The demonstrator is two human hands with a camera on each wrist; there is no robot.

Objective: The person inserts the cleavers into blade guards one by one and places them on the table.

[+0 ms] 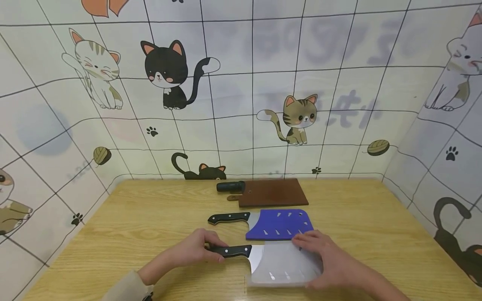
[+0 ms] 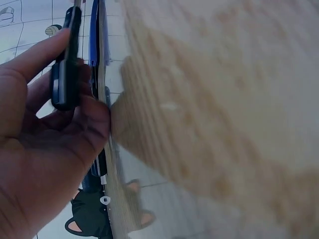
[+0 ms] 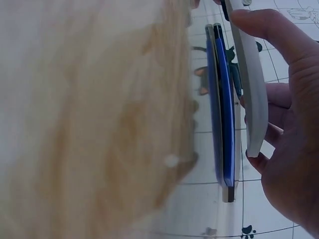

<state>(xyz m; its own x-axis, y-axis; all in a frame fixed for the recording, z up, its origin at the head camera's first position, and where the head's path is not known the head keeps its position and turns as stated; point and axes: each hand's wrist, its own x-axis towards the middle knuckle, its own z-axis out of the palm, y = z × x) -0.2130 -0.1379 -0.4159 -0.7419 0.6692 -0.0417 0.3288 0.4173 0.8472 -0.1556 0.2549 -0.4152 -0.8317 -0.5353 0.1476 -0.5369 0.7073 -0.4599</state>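
A cleaver with a black riveted handle [image 1: 237, 251] is raised slightly above the table's near part, its blade inside a whitish blade cover [image 1: 280, 263]. Fingers and thumb of my left hand [image 1: 193, 251] grip the handle's end, as the left wrist view also shows at the handle [image 2: 65, 82]. At the far end, my right hand [image 1: 333, 259] holds the white cover [image 3: 251, 89] by its edges, thumb on one side and fingers on the other. A strip of bare metal shows between handle and cover. Just behind lies a second cleaver in a blue cover [image 1: 280, 225].
Farther back on the wooden table [image 1: 158, 209] lies a brown cleaver-shaped cover [image 1: 273, 193] with a small tab. Beside its left end is a dark cylindrical handle [image 1: 230, 186]. A wall covering with cartoon cats [image 1: 165, 67] borders the table's back and sides.
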